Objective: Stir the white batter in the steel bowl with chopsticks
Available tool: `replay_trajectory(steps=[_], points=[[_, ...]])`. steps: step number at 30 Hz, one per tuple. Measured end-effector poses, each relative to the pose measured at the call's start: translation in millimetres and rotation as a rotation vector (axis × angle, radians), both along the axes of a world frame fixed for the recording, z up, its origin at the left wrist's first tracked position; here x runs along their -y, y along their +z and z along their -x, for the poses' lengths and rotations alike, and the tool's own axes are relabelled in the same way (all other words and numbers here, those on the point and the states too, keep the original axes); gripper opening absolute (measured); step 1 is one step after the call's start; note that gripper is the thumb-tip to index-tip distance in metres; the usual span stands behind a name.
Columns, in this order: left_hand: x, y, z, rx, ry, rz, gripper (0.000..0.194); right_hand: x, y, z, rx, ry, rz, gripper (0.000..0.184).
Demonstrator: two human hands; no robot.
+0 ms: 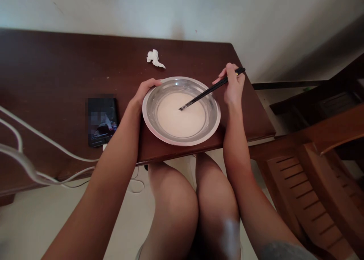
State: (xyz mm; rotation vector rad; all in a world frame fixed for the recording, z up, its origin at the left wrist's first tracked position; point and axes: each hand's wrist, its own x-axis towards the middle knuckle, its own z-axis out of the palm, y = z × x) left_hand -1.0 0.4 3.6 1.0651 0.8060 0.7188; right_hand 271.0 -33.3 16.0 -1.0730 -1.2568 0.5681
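Observation:
A wide metal bowl (212, 129) sits at the front edge of the dark table, with a pale, creamy liquid (179, 121) in it. My left hand (146, 89) grips the bowl's left rim, its fingers on the far side. In my right hand (234, 87) is a pair of black chopsticks (209, 90), held slantwise over the bowl's right rim. Their whitened tips reach to the middle of the liquid. Whether the tips are dipped in or just above the surface I cannot tell.
A crumpled white tissue (155, 58) lies behind the bowl on the table (57, 70). Left of my left forearm are a phone (102, 119) and white cables (51, 140). A slatted wooden chair (307, 191) stands at the right, and a pale wall (127, 11) rises behind.

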Motion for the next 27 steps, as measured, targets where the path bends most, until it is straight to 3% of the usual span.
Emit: replay_trajectory(steps=[4, 9, 14, 20, 25, 27], points=[[-0.3, 0.7, -0.5, 0.069, 0.022, 0.071, 0.043, 1.7, 1.2, 4.6, 0.087, 0.095, 0.06, 0.061], [-1.0, 0.6, -0.1, 0.074, 0.041, 0.086, 0.041, 1.8, 2.2, 3.1, 0.026, -0.029, 0.009, 0.063], [0.5, 2.4, -0.8, 0.043, 0.045, 0.079, 0.042, 2.7, 0.8, 5.9, 0.08, 0.106, 0.084, 0.061], [-0.9, -0.7, -0.7, 0.091, 0.037, 0.074, 0.042, 3.6, 2.1, 2.7, 0.058, -0.011, 0.029, 0.059], [-1.0, -0.7, -0.7, 0.07, 0.029, 0.075, 0.043, 4.5, 2.0, 6.9, 0.119, 0.096, 0.091, 0.057], [-0.1, 0.1, -1.1, 0.068, 0.043, 0.078, 0.042, 3.4, 2.2, 6.3, 0.104, 0.061, 0.07, 0.057]])
